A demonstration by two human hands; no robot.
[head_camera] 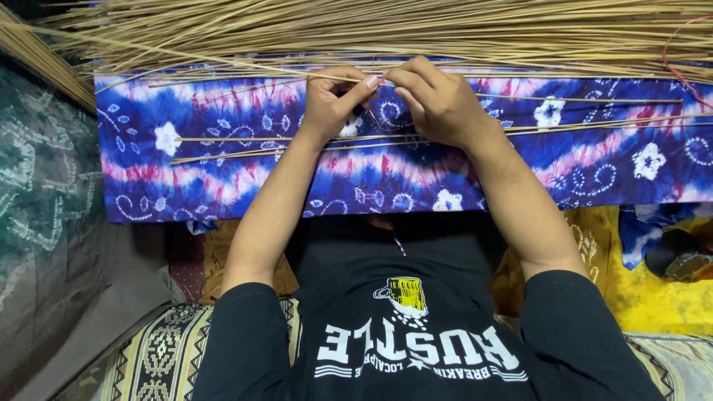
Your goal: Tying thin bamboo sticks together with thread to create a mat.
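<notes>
Fingers [355, 85] of the left hand [330, 104] and right hand [438, 100] pinch one thin straw-coloured stick [520, 97] near its middle, above the blue tie-dye cloth [223, 171]; it looks light, springy and brittle, best gripped close together.

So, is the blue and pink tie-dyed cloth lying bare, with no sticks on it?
No, several thin tan sticks lie lengthwise across the blue and pink tie-dyed cloth.
</notes>
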